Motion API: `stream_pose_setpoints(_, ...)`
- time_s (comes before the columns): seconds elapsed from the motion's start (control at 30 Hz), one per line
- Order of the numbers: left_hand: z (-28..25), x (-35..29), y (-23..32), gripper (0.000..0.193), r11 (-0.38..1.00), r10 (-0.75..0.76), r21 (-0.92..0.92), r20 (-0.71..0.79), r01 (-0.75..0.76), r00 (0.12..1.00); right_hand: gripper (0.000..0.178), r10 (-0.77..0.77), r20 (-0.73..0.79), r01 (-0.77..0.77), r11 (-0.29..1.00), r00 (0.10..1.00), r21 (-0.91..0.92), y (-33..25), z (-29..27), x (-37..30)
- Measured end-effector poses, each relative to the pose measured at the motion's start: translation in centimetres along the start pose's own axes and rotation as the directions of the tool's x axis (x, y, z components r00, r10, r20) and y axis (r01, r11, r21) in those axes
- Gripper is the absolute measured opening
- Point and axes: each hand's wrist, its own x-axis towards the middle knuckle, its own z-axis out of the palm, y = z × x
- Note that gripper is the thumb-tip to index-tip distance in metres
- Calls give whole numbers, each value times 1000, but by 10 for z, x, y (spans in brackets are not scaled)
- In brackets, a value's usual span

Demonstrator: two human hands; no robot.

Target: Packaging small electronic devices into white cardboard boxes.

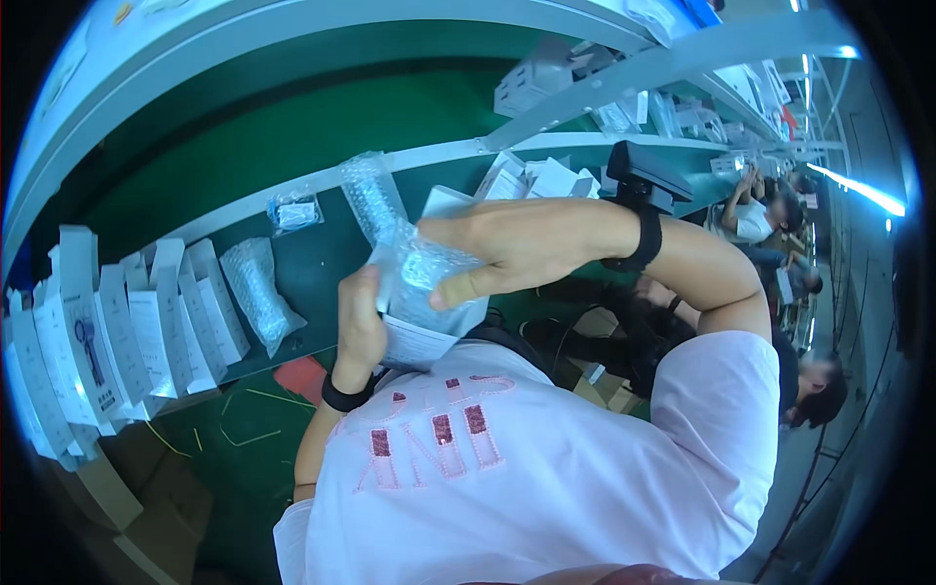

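My left hand (361, 327) is closed round the side of a white carton (421, 339), held close against my shirt. Over the carton's open end my right hand (497, 244) grips a clear bubble-wrap pouch (429, 268), thumb on the near side. The pouch is partly inside the carton; what it wraps cannot be made out. Another bubble-wrap pouch (369, 190) lies on the green bench just beyond my hands. Left of them rests a further bubble-wrapped piece (261, 292), with a small clear bag (294, 211) holding a part behind it.
A row of white open cartons (127, 336) stands along the bench's left side. More white cartons (536, 180) are at the back right, near a black device (643, 175). A metal rail (292, 190) edges the green bench (317, 249). Other people (751, 214) sit to the right.
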Motion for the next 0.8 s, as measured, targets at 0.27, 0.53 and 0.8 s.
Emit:
stream_pose_setpoints(0.27,27,6,50,45,987,149,-105,349,-120,925,17,-132,-364,194,971,922,139,41,52,-23)
stream_pose_setpoints(0.53,-12,-8,-10,51,921,-91,-389,-266,-20,960,27,-435,-635,390,894,638,-220,58,32,55)
stream_pose_setpoints(0.8,-122,-60,-15,57,782,-398,-596,-702,-182,590,61,-239,-805,-99,934,543,-344,135,43,242)
